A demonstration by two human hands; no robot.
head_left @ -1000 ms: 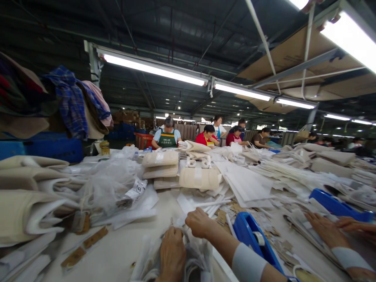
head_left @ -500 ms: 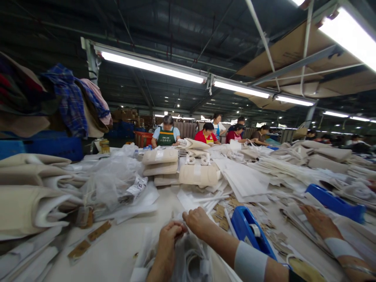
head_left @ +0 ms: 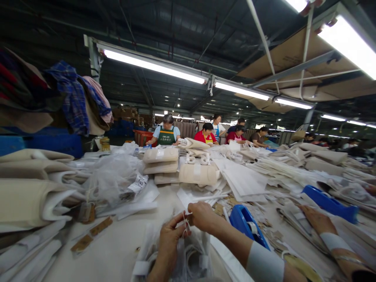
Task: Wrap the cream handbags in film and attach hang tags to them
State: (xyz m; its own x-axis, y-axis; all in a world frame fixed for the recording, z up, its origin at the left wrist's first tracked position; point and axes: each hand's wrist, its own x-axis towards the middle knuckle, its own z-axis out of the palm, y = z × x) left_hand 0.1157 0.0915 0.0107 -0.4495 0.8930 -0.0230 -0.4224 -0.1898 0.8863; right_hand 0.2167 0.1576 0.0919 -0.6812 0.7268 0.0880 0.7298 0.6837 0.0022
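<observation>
My left hand (head_left: 170, 243) is raised with its fingers curled, and a thin white string (head_left: 185, 222) loops about its fingertips. Close beside it, my right hand (head_left: 203, 216) is closed in a pinch on the same string. Under both hands lies a bundle with clear plastic (head_left: 181, 260) and a pale, white-wrapped ring-shaped handle (head_left: 192, 259). The lower part of the bundle runs out of the bottom of the view. A blue tape dispenser (head_left: 246, 225) stands just right of my right forearm.
A co-worker's hand (head_left: 319, 221) rests on pale fabric at the right, near a second blue dispenser (head_left: 329, 203). Folded beige pieces (head_left: 198, 174) are stacked ahead. Crumpled plastic bags (head_left: 114, 178) and brown tags (head_left: 92, 235) lie left. Several people sit across the table.
My hands have drawn slightly apart at the fingertips, and the string between them now shows. My left fingers have lifted and spread a little. The view has shifted slightly.
</observation>
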